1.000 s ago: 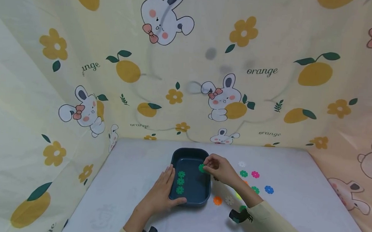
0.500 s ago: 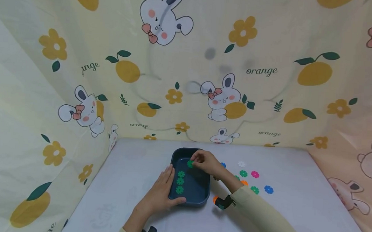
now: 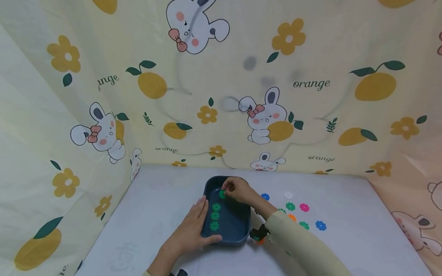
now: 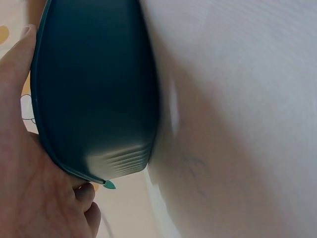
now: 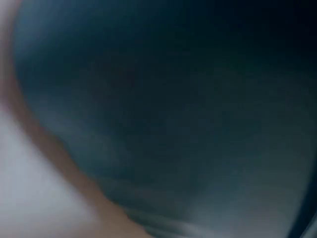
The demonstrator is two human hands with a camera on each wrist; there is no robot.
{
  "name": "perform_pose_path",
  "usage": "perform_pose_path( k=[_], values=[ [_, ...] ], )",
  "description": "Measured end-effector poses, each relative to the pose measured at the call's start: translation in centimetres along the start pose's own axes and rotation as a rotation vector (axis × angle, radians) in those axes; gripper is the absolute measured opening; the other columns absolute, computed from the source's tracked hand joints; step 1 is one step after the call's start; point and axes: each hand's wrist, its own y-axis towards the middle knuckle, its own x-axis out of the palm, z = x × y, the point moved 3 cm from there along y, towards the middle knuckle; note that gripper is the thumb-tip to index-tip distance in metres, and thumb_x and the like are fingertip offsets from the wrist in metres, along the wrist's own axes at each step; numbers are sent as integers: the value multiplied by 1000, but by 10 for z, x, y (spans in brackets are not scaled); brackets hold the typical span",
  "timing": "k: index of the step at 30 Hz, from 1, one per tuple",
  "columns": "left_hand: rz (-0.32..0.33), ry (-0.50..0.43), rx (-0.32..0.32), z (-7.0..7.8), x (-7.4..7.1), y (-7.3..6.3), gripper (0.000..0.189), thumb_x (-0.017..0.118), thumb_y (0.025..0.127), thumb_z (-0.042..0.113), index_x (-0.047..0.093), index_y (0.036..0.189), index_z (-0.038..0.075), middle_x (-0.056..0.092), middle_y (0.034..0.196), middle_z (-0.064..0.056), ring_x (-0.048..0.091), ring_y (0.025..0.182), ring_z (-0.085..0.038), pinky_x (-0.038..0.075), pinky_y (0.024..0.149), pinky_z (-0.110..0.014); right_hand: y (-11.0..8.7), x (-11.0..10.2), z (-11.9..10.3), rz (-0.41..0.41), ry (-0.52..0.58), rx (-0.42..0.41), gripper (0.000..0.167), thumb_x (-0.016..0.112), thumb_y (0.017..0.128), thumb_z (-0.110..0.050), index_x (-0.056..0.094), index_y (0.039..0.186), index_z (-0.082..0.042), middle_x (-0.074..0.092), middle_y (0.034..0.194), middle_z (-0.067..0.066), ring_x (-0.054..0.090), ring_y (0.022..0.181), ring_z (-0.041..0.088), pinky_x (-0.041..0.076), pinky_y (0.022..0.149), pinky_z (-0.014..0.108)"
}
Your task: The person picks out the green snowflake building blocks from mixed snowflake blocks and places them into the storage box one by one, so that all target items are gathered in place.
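Observation:
A dark blue rectangular tray (image 3: pixel 234 234) stands on the white table. Three green flower-shaped pieces (image 3: pixel 215 216) lie in a column along its left side. Over the tray's far part, my right hand (image 3: pixel 240 190) pinches another green flower-shaped piece (image 3: pixel 222 194) between thumb and fingertips. My left hand (image 3: pixel 191 224) rests against the tray's near left corner, its fingers along the left wall and its thumb at the front rim. The left wrist view shows the tray's outer wall (image 4: pixel 99 89) beside that hand. In the blurred right wrist view, only the dark tray (image 5: pixel 163 124) is recognisable.
Right of the tray lie loose flower pieces, among them a pink one (image 3: pixel 304 207), a blue one (image 3: pixel 320 225), a white one (image 3: pixel 288 195) and green ones. My right forearm partly covers others. A cloth printed with rabbits and oranges (image 3: pixel 224 71) hangs behind the table.
My right hand has moved left from the tray's right rim to above its far left part, with the green flower piece still pinched. The left hand has stayed in place.

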Motion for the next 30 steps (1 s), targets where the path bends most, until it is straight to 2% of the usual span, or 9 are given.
perform_pose_path(
  k=[4, 10, 17, 21, 30],
  values=[
    [-3, 3, -4, 1, -1, 0, 122, 69, 93, 74, 10, 172, 4, -2, 181, -9, 0, 167, -26, 13, 135, -52, 4, 0, 1, -34, -17, 2, 11, 73, 97, 3, 74, 105, -4, 69, 91, 3, 60, 78, 14, 55, 67, 26],
    [1, 1, 0, -1, -1, 2, 121, 69, 93, 73, 9, 172, 3, -3, 181, -9, 0, 167, -26, 13, 135, -52, 15, 1, 7, -86, -32, 22, 15, 74, 94, 5, 75, 107, -3, 69, 91, 3, 61, 78, 12, 55, 69, 26],
    [-5, -7, 3, 0, 3, 1, 122, 69, 93, 74, 9, 172, 4, -3, 181, -9, 0, 167, -26, 13, 135, -52, 18, 6, 10, -160, 40, 62, 18, 76, 92, 8, 75, 109, 2, 71, 89, 6, 63, 77, 13, 56, 68, 25],
    [-15, 4, -6, -1, 5, 1, 124, 66, 91, 79, 8, 173, 5, -4, 182, -7, -1, 167, -25, 13, 135, -51, 17, 11, 11, -190, 45, 65, 18, 76, 92, 8, 75, 110, 3, 71, 89, 7, 63, 77, 12, 55, 68, 24],
    [-8, 14, -10, -2, 3, 2, 124, 66, 91, 79, 8, 173, 5, -4, 182, -7, -1, 168, -25, 13, 135, -51, 24, 18, 14, -174, -13, 68, 16, 78, 93, 4, 76, 108, -2, 69, 88, 2, 63, 78, 13, 55, 69, 25]
  ],
)
